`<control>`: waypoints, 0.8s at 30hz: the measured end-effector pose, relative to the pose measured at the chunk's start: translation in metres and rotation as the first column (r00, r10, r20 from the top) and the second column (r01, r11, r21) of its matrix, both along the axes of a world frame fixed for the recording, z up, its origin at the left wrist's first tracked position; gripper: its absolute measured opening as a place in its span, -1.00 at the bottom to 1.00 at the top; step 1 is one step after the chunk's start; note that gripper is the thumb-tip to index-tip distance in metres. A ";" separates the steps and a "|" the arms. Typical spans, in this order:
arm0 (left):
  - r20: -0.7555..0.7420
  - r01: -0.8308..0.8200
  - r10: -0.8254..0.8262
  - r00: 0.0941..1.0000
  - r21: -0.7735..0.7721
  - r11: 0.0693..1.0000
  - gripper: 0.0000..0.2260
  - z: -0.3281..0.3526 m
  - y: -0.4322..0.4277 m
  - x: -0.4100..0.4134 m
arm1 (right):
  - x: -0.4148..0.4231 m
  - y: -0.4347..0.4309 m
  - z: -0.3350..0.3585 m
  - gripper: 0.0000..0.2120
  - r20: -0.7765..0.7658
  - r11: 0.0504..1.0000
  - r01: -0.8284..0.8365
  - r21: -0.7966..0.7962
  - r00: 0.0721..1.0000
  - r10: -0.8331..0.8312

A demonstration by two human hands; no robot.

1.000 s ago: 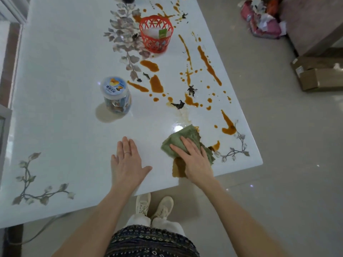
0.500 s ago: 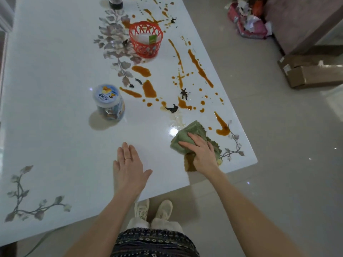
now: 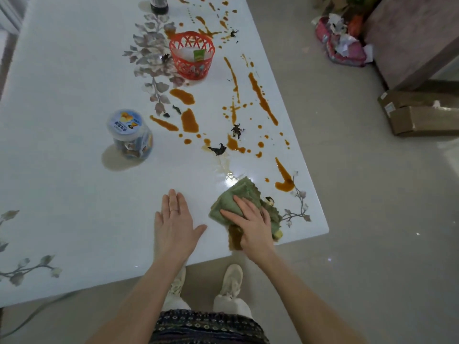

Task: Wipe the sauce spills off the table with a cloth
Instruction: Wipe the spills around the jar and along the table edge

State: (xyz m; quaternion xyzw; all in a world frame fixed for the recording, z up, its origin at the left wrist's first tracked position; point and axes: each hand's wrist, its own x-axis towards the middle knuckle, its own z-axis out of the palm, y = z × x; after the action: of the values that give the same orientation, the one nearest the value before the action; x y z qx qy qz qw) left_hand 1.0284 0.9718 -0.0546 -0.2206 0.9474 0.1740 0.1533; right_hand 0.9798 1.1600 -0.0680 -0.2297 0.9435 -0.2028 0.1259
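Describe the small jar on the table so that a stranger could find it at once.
Start at the white table. Left of the brown sauce spills stands a small clear jar. Unlike the orange-red basket farther back, it has a pale blue printed lid.

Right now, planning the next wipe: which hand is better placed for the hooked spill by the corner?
Right, likely. The right hand presses the green cloth near that spill; the left hand lies flat, clothless, farther away.
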 end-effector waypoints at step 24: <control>0.088 -0.151 0.151 0.985 -0.008 0.989 -0.10 -0.005 0.035 -0.021 | -0.027 0.019 0.016 -0.35 0.015 0.959 -0.256 0.119 0.967 0.256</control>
State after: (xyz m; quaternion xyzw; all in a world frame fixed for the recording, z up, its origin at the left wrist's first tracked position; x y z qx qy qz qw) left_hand 1.0077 1.0069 -0.0594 -0.2992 0.9203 0.1747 0.1815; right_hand 0.9528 1.1787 -0.0516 -0.3418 0.9164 -0.1277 0.1643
